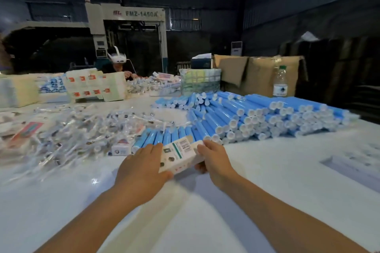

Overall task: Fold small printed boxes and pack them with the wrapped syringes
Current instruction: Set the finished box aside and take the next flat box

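A small white printed box is held just above the white table, between both hands. My left hand grips its left side, thumb under the near corner. My right hand grips its right end, fingers curled round it. Behind the box lies a big heap of blue tubes with white caps. A spread of clear-wrapped syringes covers the table to the left. Another small printed box lies beside the tubes, left of my left hand.
Stacks of flat printed box sheets stand at the far left, a shrink-wrapped pack and a water bottle at the back. Brown cartons stand behind. A person wearing a headset sits opposite. A large machine stands behind that person.
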`<action>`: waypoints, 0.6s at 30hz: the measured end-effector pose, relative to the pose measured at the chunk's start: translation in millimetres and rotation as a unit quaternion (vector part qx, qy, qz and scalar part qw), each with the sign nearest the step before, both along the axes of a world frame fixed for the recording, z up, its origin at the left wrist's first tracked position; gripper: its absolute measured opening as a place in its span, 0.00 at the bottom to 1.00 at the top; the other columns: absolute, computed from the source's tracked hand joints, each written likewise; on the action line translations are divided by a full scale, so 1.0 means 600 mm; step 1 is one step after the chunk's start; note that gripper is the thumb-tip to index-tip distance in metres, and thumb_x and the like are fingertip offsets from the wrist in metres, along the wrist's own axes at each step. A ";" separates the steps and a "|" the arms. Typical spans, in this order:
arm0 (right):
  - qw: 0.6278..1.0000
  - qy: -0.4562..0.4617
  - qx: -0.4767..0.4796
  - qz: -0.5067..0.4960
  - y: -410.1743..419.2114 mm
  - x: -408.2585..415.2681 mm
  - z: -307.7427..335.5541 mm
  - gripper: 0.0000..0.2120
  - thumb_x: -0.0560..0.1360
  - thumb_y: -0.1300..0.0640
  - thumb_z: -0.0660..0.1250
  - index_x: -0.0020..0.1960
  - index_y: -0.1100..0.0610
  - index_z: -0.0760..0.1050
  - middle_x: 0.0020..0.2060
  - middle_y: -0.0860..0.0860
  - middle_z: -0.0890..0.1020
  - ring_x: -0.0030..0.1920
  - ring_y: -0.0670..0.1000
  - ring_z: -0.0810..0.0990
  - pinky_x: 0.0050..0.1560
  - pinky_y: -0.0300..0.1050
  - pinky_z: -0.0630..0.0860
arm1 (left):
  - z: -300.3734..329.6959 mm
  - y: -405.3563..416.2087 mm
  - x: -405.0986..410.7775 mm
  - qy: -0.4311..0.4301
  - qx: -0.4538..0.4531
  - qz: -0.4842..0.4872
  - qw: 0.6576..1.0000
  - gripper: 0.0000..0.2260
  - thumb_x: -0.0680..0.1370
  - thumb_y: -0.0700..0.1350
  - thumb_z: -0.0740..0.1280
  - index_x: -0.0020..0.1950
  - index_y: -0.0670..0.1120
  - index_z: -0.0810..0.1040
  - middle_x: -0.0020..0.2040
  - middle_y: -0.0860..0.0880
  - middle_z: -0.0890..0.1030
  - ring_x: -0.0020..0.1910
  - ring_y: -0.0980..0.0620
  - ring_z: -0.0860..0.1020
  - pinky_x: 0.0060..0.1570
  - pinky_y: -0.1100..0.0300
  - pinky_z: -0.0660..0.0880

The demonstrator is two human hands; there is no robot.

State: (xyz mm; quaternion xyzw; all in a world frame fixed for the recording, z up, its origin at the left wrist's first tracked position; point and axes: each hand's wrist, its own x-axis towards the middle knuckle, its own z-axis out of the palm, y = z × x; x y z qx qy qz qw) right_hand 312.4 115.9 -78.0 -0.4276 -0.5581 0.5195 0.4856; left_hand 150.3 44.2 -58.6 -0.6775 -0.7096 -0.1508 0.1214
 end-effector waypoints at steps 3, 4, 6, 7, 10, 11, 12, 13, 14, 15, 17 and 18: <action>0.999 -0.034 0.000 -0.007 0.005 -0.001 -0.002 0.07 0.75 0.64 0.57 0.38 0.60 0.68 0.39 0.57 0.82 0.25 0.45 0.77 0.23 0.38 0.69 | -0.019 -0.002 0.003 0.005 0.025 0.015 1.000 0.33 0.73 0.66 0.59 0.72 0.53 0.53 0.66 0.55 0.66 0.63 0.54 0.67 0.54 0.59 0.66; 0.999 -0.043 0.000 -0.003 0.005 -0.002 -0.003 0.06 0.75 0.63 0.57 0.40 0.62 0.69 0.39 0.55 0.82 0.26 0.46 0.77 0.23 0.37 0.70 | -0.024 -0.004 0.003 0.017 0.031 0.015 0.999 0.35 0.73 0.68 0.58 0.73 0.52 0.52 0.67 0.55 0.66 0.63 0.54 0.67 0.54 0.59 0.66; 0.998 -0.055 -0.005 0.003 0.004 -0.005 -0.003 0.08 0.76 0.62 0.57 0.45 0.65 0.72 0.39 0.53 0.82 0.28 0.45 0.78 0.24 0.36 0.70 | -0.030 -0.006 0.002 0.030 0.051 0.005 0.998 0.37 0.72 0.70 0.56 0.73 0.52 0.51 0.67 0.56 0.66 0.63 0.55 0.67 0.53 0.59 0.66; 0.998 -0.062 -0.009 0.003 0.002 -0.006 -0.002 0.09 0.76 0.61 0.57 0.46 0.66 0.73 0.39 0.53 0.82 0.28 0.45 0.78 0.24 0.36 0.71 | -0.031 -0.007 0.001 0.040 0.060 -0.003 0.997 0.36 0.72 0.70 0.55 0.73 0.52 0.51 0.67 0.56 0.66 0.62 0.55 0.67 0.53 0.60 0.66; 0.990 -0.132 0.027 -0.037 0.012 0.005 0.012 0.11 0.76 0.60 0.58 0.38 0.64 0.73 0.35 0.53 0.78 0.31 0.50 0.75 0.27 0.39 0.69 | -0.031 -0.011 -0.001 0.066 0.042 -0.024 0.997 0.33 0.75 0.69 0.51 0.74 0.53 0.49 0.68 0.58 0.65 0.63 0.57 0.67 0.52 0.61 0.65; 0.982 -0.171 0.057 -0.059 0.025 0.014 0.025 0.12 0.75 0.61 0.58 0.37 0.64 0.73 0.33 0.54 0.76 0.32 0.50 0.73 0.29 0.40 0.68 | -0.030 -0.012 0.002 0.064 0.042 -0.033 0.996 0.33 0.75 0.69 0.51 0.74 0.53 0.48 0.68 0.59 0.64 0.63 0.58 0.67 0.52 0.62 0.66; 0.972 -0.203 0.085 -0.083 0.040 0.026 0.041 0.12 0.75 0.61 0.58 0.38 0.66 0.75 0.32 0.55 0.76 0.33 0.51 0.72 0.32 0.42 0.68 | -0.029 -0.010 0.003 0.061 0.029 -0.038 0.997 0.34 0.75 0.69 0.50 0.75 0.53 0.48 0.69 0.59 0.64 0.63 0.58 0.67 0.52 0.62 0.66; 0.960 -0.232 0.109 -0.108 0.060 0.041 0.062 0.12 0.76 0.61 0.58 0.40 0.66 0.75 0.32 0.56 0.76 0.34 0.51 0.72 0.33 0.43 0.69 | -0.027 -0.008 0.003 0.063 0.012 -0.038 0.997 0.34 0.75 0.70 0.50 0.75 0.53 0.48 0.69 0.59 0.63 0.63 0.59 0.67 0.54 0.62 0.66; 0.945 -0.266 0.133 -0.135 0.083 0.058 0.086 0.11 0.76 0.61 0.58 0.38 0.65 0.74 0.31 0.55 0.75 0.34 0.52 0.71 0.32 0.42 0.68 | -0.027 0.000 0.004 0.065 -0.009 -0.041 0.997 0.35 0.74 0.70 0.51 0.75 0.53 0.47 0.69 0.59 0.63 0.64 0.59 0.67 0.55 0.62 0.66; 0.923 -0.309 0.157 -0.166 0.108 0.076 0.111 0.11 0.76 0.62 0.57 0.35 0.62 0.71 0.30 0.54 0.73 0.34 0.52 0.69 0.30 0.42 0.65 | -0.026 0.004 0.006 0.060 -0.012 -0.061 0.996 0.35 0.74 0.71 0.51 0.75 0.53 0.47 0.70 0.59 0.63 0.64 0.59 0.66 0.57 0.62 0.66; 0.866 -0.406 0.191 -0.222 0.158 0.115 0.157 0.10 0.76 0.64 0.55 0.37 0.59 0.69 0.34 0.53 0.73 0.36 0.54 0.68 0.31 0.43 0.63 | -0.029 0.000 0.013 0.044 -0.019 -0.067 0.997 0.36 0.74 0.70 0.53 0.74 0.52 0.50 0.69 0.57 0.65 0.64 0.57 0.67 0.58 0.61 0.67; 0.832 -0.457 0.201 -0.243 0.181 0.135 0.175 0.08 0.76 0.65 0.55 0.42 0.60 0.71 0.39 0.55 0.75 0.38 0.55 0.70 0.33 0.44 0.65 | -0.030 -0.002 0.019 0.028 -0.038 -0.060 0.997 0.35 0.74 0.68 0.56 0.74 0.49 0.56 0.67 0.53 0.68 0.62 0.53 0.70 0.57 0.57 0.68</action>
